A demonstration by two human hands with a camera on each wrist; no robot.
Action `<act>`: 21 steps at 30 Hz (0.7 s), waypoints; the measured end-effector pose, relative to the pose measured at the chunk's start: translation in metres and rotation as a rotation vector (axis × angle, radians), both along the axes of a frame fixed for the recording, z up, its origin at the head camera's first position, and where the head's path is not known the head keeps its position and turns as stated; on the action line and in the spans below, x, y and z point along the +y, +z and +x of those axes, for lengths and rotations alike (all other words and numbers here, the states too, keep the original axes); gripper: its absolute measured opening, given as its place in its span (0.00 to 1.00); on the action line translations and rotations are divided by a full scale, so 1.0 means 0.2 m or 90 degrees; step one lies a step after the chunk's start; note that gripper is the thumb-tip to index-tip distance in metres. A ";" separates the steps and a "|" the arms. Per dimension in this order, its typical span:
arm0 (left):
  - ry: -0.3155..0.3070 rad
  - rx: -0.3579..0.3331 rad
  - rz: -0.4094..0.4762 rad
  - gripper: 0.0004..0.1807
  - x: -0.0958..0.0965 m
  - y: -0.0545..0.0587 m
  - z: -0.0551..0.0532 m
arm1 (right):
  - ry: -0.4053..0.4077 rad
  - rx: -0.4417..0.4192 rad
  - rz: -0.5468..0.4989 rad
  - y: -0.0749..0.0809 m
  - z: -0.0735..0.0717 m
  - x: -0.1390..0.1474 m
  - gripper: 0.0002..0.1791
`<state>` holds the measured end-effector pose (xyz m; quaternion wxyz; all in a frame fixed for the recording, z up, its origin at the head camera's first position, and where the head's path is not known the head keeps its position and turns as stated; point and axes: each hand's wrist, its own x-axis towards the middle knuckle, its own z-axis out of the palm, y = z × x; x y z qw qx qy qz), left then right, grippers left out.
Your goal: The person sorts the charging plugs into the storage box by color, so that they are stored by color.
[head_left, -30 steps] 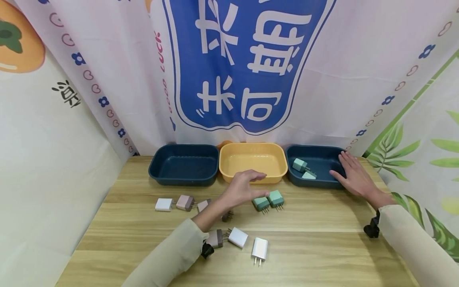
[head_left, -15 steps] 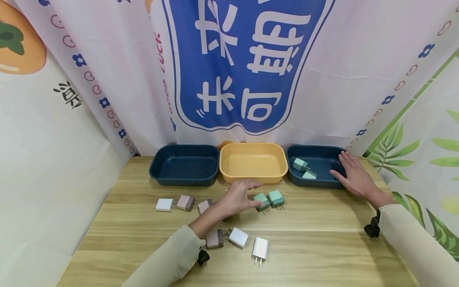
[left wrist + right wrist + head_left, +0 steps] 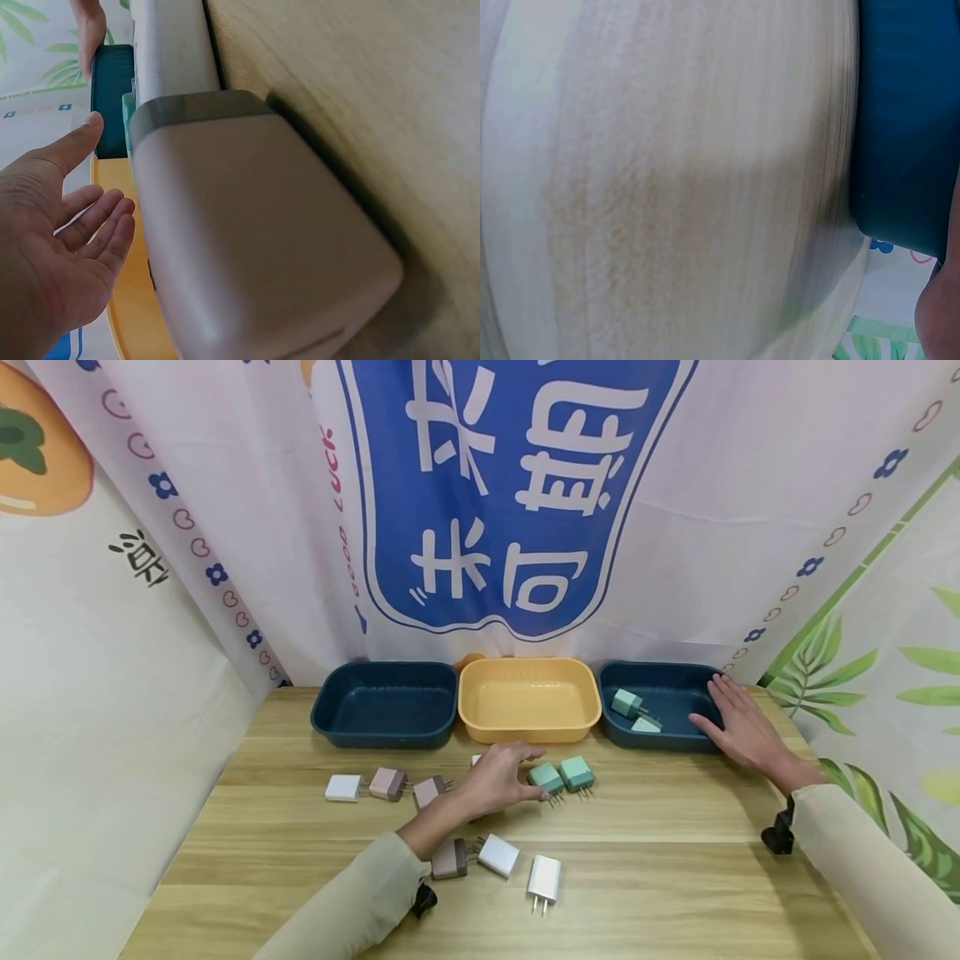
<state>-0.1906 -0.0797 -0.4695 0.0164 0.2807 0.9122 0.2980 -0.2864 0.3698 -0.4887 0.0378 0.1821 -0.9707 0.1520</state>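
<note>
In the head view my left hand (image 3: 498, 781) is low over the table, thumb and fingers spread apart beside a green charger plug (image 3: 546, 778). The thumb tip is right at that plug's near side. A second green charger plug (image 3: 577, 773) lies just right of it. In the left wrist view the left hand (image 3: 67, 232) has loosely bent fingers and nothing between them. My right hand (image 3: 746, 722) rests on the right end of the right navy bin (image 3: 663, 743), fingers fairly straight along the rim. Two green charger plugs (image 3: 627, 703) lie inside that bin.
A yellow bin (image 3: 528, 735) and a left navy bin (image 3: 382, 739) stand along the back. White charger plugs (image 3: 343, 787) and brown-pink charger plugs (image 3: 387, 783) lie across the table's left and middle, some partly behind my left arm. A curtain (image 3: 675, 568) hangs behind.
My left hand has come down and slightly left, from over the left green charger plug to beside it. The right hand stays on the bin.
</note>
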 end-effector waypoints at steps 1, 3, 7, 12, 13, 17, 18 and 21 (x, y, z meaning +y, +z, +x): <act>0.000 -0.002 -0.002 0.38 0.00 0.00 0.00 | 0.000 -0.001 0.000 0.00 0.00 0.00 0.49; -0.006 0.000 -0.004 0.38 0.01 0.00 0.00 | -0.001 -0.002 0.000 0.00 0.00 0.00 0.49; -0.017 0.000 -0.009 0.38 0.02 0.00 -0.01 | -0.001 -0.002 0.001 0.00 0.00 0.00 0.49; -0.020 -0.004 -0.024 0.36 0.03 -0.01 -0.02 | -0.004 -0.002 0.002 0.01 0.00 0.00 0.50; -0.019 -0.003 -0.028 0.36 0.03 -0.01 -0.02 | -0.004 -0.002 0.002 0.01 0.00 0.00 0.50; -0.016 0.010 -0.038 0.35 0.04 -0.02 -0.02 | -0.005 -0.003 0.001 0.01 0.00 0.00 0.50; -0.015 0.014 -0.039 0.35 0.04 -0.02 -0.02 | -0.004 -0.002 0.001 0.01 0.00 0.00 0.50; -0.017 0.023 -0.041 0.32 0.04 -0.03 -0.03 | -0.003 -0.001 -0.001 0.00 0.00 0.00 0.50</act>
